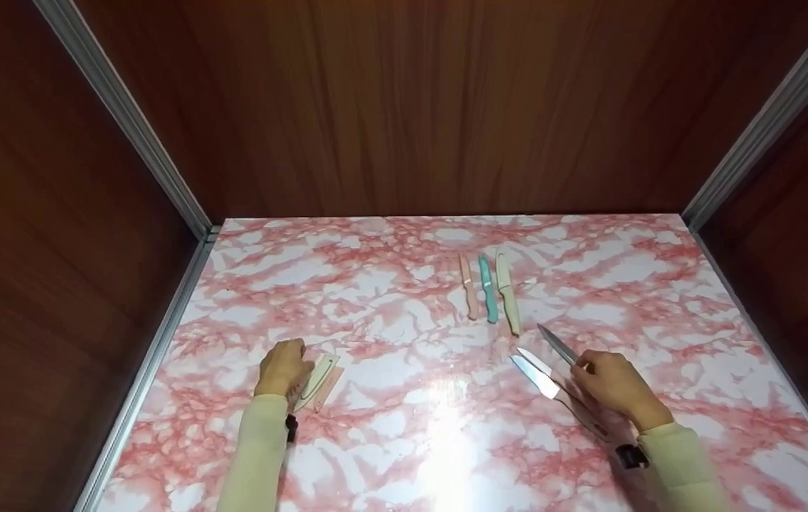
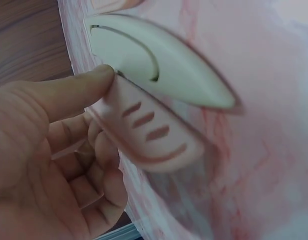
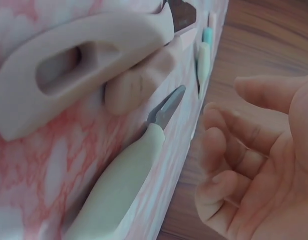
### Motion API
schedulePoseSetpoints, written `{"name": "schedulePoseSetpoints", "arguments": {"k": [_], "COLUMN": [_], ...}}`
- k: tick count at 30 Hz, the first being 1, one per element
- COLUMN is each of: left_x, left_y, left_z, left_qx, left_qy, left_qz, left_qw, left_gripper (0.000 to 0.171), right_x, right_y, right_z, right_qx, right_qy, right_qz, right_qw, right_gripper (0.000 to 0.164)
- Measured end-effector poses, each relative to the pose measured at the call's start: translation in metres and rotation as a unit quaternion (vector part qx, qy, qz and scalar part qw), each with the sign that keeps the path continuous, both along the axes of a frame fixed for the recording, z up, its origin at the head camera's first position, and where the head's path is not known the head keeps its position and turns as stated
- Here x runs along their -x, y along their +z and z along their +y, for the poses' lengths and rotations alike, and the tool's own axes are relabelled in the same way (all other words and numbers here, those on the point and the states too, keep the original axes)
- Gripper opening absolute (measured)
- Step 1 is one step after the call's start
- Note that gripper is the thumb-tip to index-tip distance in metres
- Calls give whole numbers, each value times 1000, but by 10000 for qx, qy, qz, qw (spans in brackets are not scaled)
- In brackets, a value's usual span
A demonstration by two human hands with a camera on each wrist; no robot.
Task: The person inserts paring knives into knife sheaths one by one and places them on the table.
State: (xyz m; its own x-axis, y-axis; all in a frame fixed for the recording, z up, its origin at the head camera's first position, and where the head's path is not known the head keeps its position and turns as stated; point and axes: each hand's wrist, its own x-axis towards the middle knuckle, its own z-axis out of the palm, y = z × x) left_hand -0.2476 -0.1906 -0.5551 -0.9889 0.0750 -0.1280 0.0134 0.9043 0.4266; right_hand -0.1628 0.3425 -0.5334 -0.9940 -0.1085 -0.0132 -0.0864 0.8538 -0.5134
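My left hand [image 1: 283, 368] pinches a pink slotted blade sheath [image 2: 154, 131] between thumb and fingers. Against it lies a larger cream sheath [image 2: 158, 60] with a curved slot. Another pink sheath [image 1: 331, 387] lies just beyond, only its edge showing in the left wrist view. My right hand [image 1: 612, 384] hovers by three bare-bladed knives, its fingers loosely bent and holding nothing in the right wrist view. Closest to it is a knife with a cream handle [image 3: 119, 185] and grey blade. Beside that lie a beige handle with an oval hole [image 3: 94, 55] and a smaller pinkish handle [image 3: 139, 85].
Farther back on the marbled red-and-white table [image 1: 390, 313] lie three sheathed knives side by side: a pink one [image 1: 469, 288], a teal one [image 1: 488, 291] and a cream one [image 1: 508, 295]. Brown wood-grain panels [image 1: 404, 107] enclose the table at the back and sides.
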Motion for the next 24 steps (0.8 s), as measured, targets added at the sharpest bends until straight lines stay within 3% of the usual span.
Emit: {"name": "schedulePoseSetpoints", "arguments": {"k": [8, 13, 18, 22, 24], "left_x": [0, -4, -12, -16, -18], "left_y": [11, 22, 30, 34, 35], "left_z": [7, 23, 44, 59, 65], "left_qx": [-120, -466, -885, -966, -994], "left_qy": [-3, -405, -853, -1274, -1491], "left_qz": [154, 555, 584, 752, 872], "left_qw": [9998, 9965, 9907, 9843, 9799], "left_gripper": [9, 13, 15, 5, 9], "right_x": [-6, -10, -14, -16, -17], "right_y": [-5, -4, -5, -7, -8], "right_z": [-7, -11, -13, -14, -14], "right_qx": [-628, -762, -782, -824, -831], "right_qy": [312, 373, 342, 318, 286], "right_qz": [345, 215, -13, -149, -179], "right_qw": [9969, 9962, 9964, 9960, 9960], "right_gripper": [12, 13, 16, 16, 15]}}
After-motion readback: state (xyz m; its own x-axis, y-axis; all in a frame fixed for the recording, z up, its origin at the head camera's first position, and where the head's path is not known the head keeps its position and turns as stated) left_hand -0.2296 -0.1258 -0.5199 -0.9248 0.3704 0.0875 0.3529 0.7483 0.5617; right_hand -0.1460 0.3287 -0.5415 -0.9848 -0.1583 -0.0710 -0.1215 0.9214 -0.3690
